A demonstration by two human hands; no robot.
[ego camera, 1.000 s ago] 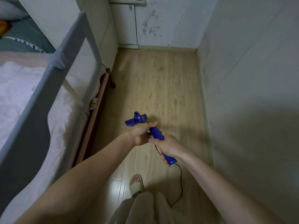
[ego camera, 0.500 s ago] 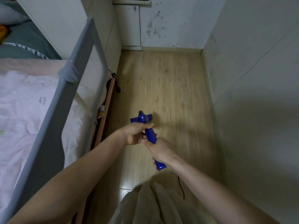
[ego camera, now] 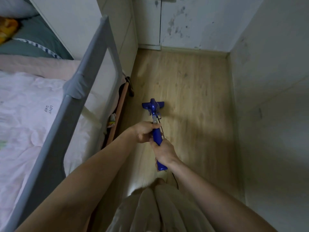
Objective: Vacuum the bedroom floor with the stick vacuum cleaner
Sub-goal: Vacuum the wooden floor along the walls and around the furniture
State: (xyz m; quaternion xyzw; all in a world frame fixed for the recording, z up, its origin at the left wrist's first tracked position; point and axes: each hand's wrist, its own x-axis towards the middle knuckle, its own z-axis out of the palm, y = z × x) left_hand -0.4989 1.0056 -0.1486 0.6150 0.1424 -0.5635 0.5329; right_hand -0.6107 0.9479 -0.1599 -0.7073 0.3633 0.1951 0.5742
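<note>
Mid-stroke in the vacuuming, judging by the pose: one blue plastic stick vacuum cleaner (ego camera: 154,111), nozzle flat on the pale wood-plank floor (ego camera: 192,91) near its bed-side edge. Two hands on the one handle: left hand (ego camera: 145,132) wrapped high, right hand (ego camera: 164,151) wrapped low, both grips closed tight. One black cord (ego camera: 174,179) trailing. Next, probably: push on toward the far-wall edge, minding the one grey bed rail (ego camera: 80,77).

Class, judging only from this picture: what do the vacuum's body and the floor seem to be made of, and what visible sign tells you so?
Vacuum cleaner: probably moulded plastic, glossy blue, given its smooth rounded shell with soft highlights. Floor: wood or wood-look laminate, light tan with a slight sheen; grain streaks and plank seams show, but which of the two cannot be told.
</note>
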